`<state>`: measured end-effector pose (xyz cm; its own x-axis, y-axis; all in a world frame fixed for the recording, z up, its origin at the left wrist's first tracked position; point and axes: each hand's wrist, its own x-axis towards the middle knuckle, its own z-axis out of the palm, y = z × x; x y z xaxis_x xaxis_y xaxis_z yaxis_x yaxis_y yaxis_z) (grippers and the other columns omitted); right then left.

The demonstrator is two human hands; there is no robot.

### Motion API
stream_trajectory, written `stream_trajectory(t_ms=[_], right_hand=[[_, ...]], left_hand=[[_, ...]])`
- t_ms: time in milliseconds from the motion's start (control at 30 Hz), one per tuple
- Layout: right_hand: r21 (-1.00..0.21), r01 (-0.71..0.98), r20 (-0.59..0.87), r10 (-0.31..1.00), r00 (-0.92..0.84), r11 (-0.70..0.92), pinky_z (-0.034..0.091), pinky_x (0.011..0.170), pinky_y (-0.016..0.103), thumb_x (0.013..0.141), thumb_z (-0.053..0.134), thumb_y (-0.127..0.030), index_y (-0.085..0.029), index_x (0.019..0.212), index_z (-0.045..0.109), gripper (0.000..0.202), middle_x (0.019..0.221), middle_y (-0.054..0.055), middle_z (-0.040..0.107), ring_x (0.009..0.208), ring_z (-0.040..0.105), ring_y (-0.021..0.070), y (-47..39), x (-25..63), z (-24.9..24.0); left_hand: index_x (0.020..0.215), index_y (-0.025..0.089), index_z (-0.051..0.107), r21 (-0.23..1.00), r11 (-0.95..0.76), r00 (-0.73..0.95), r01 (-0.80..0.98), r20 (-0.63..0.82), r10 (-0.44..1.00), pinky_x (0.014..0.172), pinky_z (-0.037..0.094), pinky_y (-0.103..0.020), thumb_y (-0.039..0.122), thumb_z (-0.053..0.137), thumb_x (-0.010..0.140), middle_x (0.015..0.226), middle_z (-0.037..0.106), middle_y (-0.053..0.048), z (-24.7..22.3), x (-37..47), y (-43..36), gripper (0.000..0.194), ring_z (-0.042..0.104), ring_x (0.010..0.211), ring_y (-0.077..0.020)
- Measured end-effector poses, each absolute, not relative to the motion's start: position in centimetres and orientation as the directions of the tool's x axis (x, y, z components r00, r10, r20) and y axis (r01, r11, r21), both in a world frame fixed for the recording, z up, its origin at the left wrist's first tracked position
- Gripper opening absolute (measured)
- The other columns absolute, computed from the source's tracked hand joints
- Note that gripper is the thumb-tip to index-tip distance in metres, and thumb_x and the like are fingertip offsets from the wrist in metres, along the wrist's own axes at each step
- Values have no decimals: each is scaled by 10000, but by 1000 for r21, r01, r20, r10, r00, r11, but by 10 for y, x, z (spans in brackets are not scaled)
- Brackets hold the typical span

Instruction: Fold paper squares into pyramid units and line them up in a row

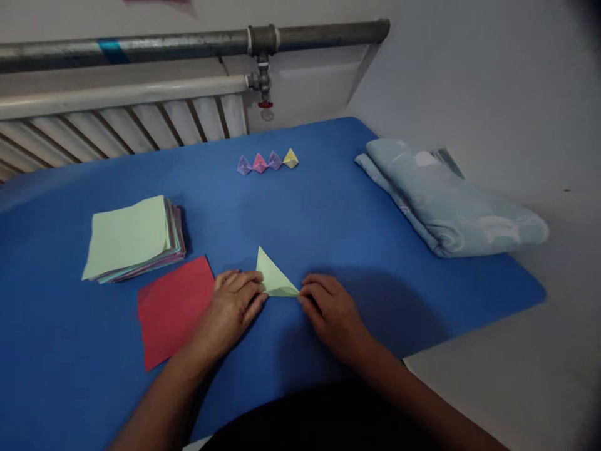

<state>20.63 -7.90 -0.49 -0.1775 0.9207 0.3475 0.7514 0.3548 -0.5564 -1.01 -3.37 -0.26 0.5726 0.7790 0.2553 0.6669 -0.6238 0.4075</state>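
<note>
A pale green paper [275, 279], folded into a triangle, lies on the blue table [300, 219] with one corner pointing away from me. My left hand [237, 300] has its fingers together on the paper's left side. At the right corner, the thumb and fingers of my right hand [331, 310] pinch the tip. Partly under my left hand and wrist lies a red sheet [173, 313]. Farther left is a stack of coloured paper [129, 238] with pale green on top.
Near the far edge stand several small folded paper pieces [260, 163] in purple, pink and yellow, in a row. A folded light blue cloth [451, 200] lies at the right by the wall. Behind the table are a white radiator [145, 125] and a metal pipe [188, 47].
</note>
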Motion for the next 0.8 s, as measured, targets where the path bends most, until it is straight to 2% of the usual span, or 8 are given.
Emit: stream_trajectory(t_ms=[300, 633, 800], right_hand=[[-581, 754, 296, 943, -154, 306, 494, 826, 404, 896, 499, -183, -175, 776, 603, 159, 1007, 110, 649, 917, 604, 219, -75, 207, -3], [-582, 754, 297, 943, -154, 306, 483, 841, 416, 894, 494, -179, -180, 771, 591, 157, 1013, 115, 648, 934, 600, 223, -74, 206, -3], [-583, 757, 288, 946, -148, 295, 467, 854, 409, 883, 518, -175, -177, 751, 577, 144, 1023, 117, 645, 949, 592, 225, -74, 206, -5]], left_hand=[[820, 198, 601, 462, -533, 493, 709, 217, 843, 874, 398, -414, 291, 542, 907, 1002, 663, -45, -6, -8, -29, 141, 579, 932, -210], [789, 201, 603, 408, -515, 463, 753, 228, 857, 845, 397, -416, 331, 545, 903, 960, 655, -48, -9, -7, -29, 183, 567, 905, -220], [785, 192, 602, 427, -498, 454, 754, 208, 866, 839, 388, -416, 317, 557, 895, 948, 649, -51, -8, -5, -28, 173, 562, 908, -228]])
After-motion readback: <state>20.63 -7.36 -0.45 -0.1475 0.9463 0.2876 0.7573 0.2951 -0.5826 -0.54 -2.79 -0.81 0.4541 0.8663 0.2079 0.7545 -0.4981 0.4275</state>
